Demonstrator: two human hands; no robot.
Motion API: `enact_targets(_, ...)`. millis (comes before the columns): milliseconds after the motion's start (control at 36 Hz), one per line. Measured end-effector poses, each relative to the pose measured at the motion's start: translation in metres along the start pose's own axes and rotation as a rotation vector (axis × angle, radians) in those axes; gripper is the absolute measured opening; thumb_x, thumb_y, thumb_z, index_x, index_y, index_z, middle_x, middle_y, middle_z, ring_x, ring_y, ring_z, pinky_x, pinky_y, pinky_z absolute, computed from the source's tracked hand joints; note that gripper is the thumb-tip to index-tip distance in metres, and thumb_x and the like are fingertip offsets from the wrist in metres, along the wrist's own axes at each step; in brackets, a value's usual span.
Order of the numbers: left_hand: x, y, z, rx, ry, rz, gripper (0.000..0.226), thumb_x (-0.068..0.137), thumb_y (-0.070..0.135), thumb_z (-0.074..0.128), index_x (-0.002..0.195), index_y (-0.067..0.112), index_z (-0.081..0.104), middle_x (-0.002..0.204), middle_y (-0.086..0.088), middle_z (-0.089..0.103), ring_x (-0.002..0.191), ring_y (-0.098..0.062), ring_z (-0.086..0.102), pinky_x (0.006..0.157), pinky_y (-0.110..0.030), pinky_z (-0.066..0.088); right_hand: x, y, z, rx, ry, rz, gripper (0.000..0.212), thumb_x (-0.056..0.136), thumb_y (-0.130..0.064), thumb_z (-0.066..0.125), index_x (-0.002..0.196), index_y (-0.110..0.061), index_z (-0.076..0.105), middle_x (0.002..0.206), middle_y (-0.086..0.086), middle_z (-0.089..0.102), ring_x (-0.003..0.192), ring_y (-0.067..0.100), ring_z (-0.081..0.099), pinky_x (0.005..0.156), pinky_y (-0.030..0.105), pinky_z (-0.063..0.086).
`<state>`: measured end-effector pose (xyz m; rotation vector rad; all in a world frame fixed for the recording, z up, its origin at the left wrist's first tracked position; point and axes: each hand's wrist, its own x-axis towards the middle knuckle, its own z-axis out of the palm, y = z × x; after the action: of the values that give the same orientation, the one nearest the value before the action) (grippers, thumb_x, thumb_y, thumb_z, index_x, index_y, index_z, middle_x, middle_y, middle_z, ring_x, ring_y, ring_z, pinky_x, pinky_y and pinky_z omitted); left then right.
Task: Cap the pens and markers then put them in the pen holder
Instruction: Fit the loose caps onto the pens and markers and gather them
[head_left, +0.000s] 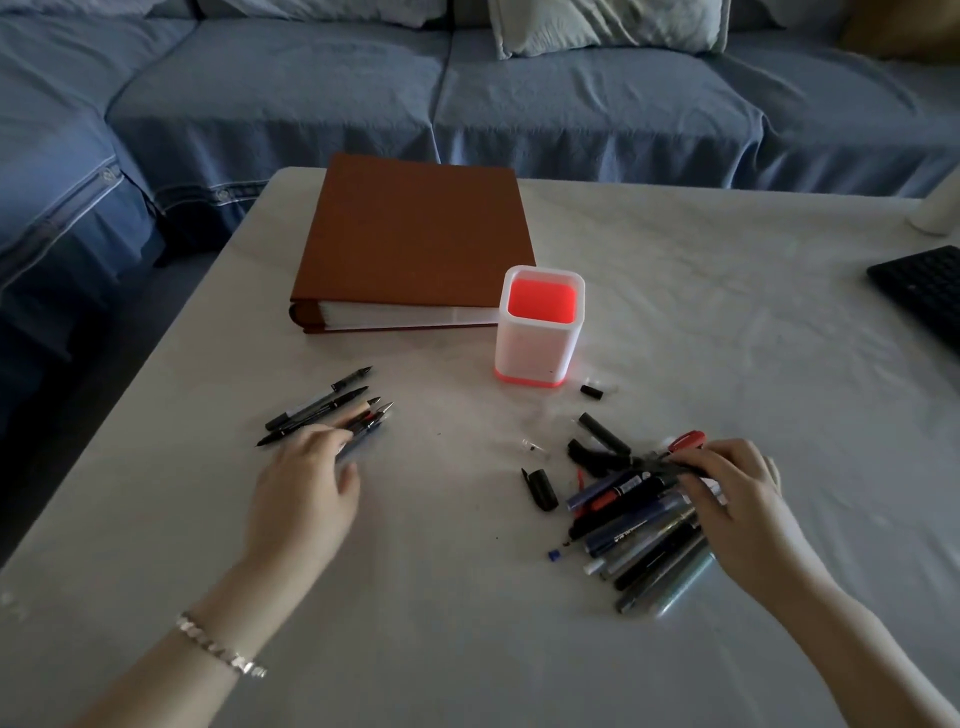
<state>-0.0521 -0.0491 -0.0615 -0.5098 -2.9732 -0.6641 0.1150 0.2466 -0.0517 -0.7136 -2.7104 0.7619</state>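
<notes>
A white pen holder (537, 343) with a red inside and red base stands upright mid-table. Several uncapped pens (324, 405) lie in a row at the left, tips pointing up-right. My left hand (306, 483) rests on the near ends of that row with fingers stretched out. At the right lies a pile of markers and pens (636, 525), with loose black caps (540, 488) beside it. My right hand (727, 499) lies over the pile's far end, its fingers curled on a dark pen near a red-capped marker (687, 440).
A thick brown binder (415, 234) lies behind the holder. A black keyboard (924, 291) sits at the right edge, with a white object (937, 208) beyond it. A small black cap (591, 391) lies by the holder's base. A blue sofa (467, 88) lines the table's far side.
</notes>
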Motion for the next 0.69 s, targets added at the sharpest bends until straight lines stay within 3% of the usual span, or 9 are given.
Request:
enact_targets(56,0.003,-0.007,0.000,0.103,-0.023,-0.059,0.026,0.073,0.001,0.066,0.099,0.002,0.063,0.100,-0.018,0.065,0.091,-0.039,0.061,0.076,-0.045,0.046,-0.001,0.011,0.003,-0.021,-0.052,0.003,0.024,0.083,0.000,0.059,0.099,-0.016,0.069,0.098,-0.002,0.047,0.100,0.021,0.037,0.092,0.045,0.036)
enact_targets(278,0.001,-0.009,0.007,0.253,-0.096,-0.014,0.027,0.062,0.000,0.077,0.086,0.004,0.066,0.083,-0.016,0.067,0.078,-0.039,0.062,0.067,-0.044,0.048,0.005,0.015,0.008,-0.115,-0.117,-0.088,0.031,0.081,0.004,0.059,0.098,-0.019,0.069,0.111,0.004,0.056,0.110,0.017,0.029,0.093,0.038,0.024)
enact_targets(361,-0.001,-0.003,0.006,0.222,-0.080,0.003,0.027,0.062,0.001,0.077,0.087,0.004,0.067,0.084,-0.015,0.068,0.078,-0.038,0.063,0.067,-0.044,0.049,0.011,0.002,0.008,-0.113,-0.065,-0.096,0.032,0.080,0.008,0.055,0.099,-0.014,0.068,0.107,0.005,0.057,0.107,0.018,0.032,0.094,0.038,0.029)
enact_targets(444,-0.003,0.009,0.003,0.096,-0.047,0.027,0.022,0.070,0.000,0.071,0.091,0.001,0.065,0.095,-0.018,0.067,0.082,-0.040,0.063,0.070,-0.044,0.050,0.014,-0.021,0.014,-0.061,-0.026,-0.162,0.024,0.080,0.004,0.059,0.092,-0.012,0.070,0.093,0.001,0.062,0.094,0.018,0.045,0.087,0.040,0.043)
enact_targets(528,-0.007,0.026,-0.005,-0.042,-0.044,0.037,0.016,0.078,0.003,0.065,0.094,0.002,0.064,0.089,-0.016,0.065,0.077,-0.035,0.062,0.063,-0.032,0.045,0.015,-0.048,0.027,-0.097,-0.119,-0.257,0.017,0.084,-0.014,0.060,0.099,-0.016,0.069,0.095,-0.004,0.067,0.097,0.019,0.054,0.091,0.038,0.043)
enact_targets(611,-0.012,0.037,-0.011,-0.131,-0.050,0.065,0.016,0.081,0.008,0.062,0.096,0.008,0.064,0.081,-0.003,0.059,0.066,-0.018,0.054,0.055,-0.009,0.033,0.020,-0.071,0.042,-0.208,-0.304,-0.198,0.034,0.086,-0.039,0.055,0.114,-0.021,0.057,0.112,-0.005,0.061,0.116,0.017,0.044,0.098,0.031,0.030)
enact_targets(694,-0.015,0.042,-0.015,-0.188,-0.063,0.087,0.018,0.083,0.014,0.060,0.100,0.013,0.064,0.080,0.004,0.055,0.061,-0.003,0.048,0.061,0.000,0.034,0.026,-0.082,0.057,-0.317,-0.373,-0.144,0.038,0.084,-0.041,0.055,0.115,-0.020,0.050,0.115,-0.001,0.059,0.118,0.019,0.042,0.096,0.030,0.030)
